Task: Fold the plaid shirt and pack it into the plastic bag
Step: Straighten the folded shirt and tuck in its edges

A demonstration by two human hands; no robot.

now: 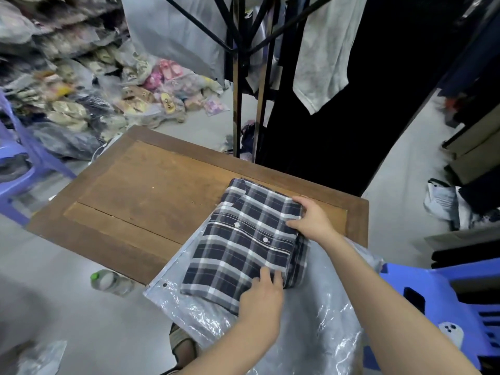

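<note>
The plaid shirt (243,239), navy with white checks and white buttons, lies folded into a rectangle at the near right corner of the wooden table (140,190). Its near half rests on the clear plastic bag (311,320), which hangs off the table edge toward me. My left hand (261,296) grips the shirt's near right corner, fingers curled on the fabric. My right hand (311,217) holds the far right edge of the folded stack, thumb on top.
A plastic bottle with a green cap (111,280) lies on the floor left of the bag. Blue plastic stools stand at the right (443,301) and far left (16,169). A black clothes rack (238,77) with hanging garments rises behind the table. Bagged goods pile at back left.
</note>
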